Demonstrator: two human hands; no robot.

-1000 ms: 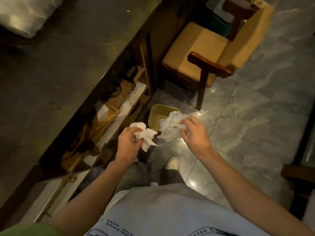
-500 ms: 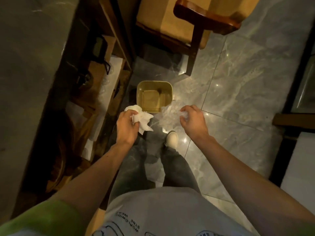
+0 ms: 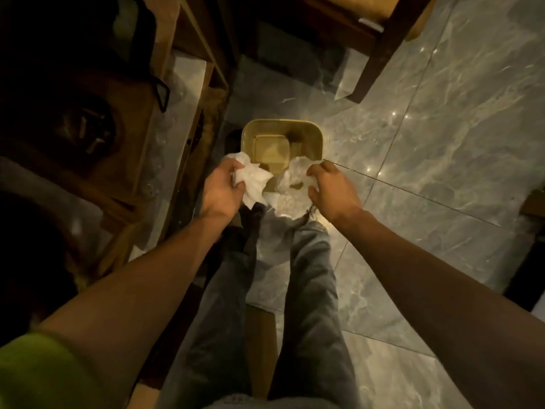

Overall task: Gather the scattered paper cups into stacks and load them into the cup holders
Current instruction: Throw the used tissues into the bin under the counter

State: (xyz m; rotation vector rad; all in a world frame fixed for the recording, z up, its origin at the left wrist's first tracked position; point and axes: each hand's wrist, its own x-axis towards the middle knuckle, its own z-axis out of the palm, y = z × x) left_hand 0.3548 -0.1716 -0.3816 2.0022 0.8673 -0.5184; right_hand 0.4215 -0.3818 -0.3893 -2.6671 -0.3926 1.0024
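No paper cups or cup holders show in the head view. My left hand (image 3: 221,188) is closed around a crumpled white paper tissue (image 3: 253,180). My right hand (image 3: 330,190) grips a crumpled clear plastic wrapper (image 3: 290,184). Both hands hover side by side over the near rim of a small tan waste bin (image 3: 315,138) that stands on the floor below me. The bin's inside looks almost bare. My legs in grey trousers stand just behind the bin.
Dark wooden counter shelving (image 3: 165,119) with a bag and boxes runs along the left. A wooden chair leg (image 3: 368,63) stands beyond the bin at the top. Grey marble floor tiles (image 3: 442,172) spread to the right. A dark piece of furniture (image 3: 530,219) sits at the right edge.
My view has tipped down and closed in on the bin. Both hands have moved forward over its near rim, still holding the tissue and the wrapper.
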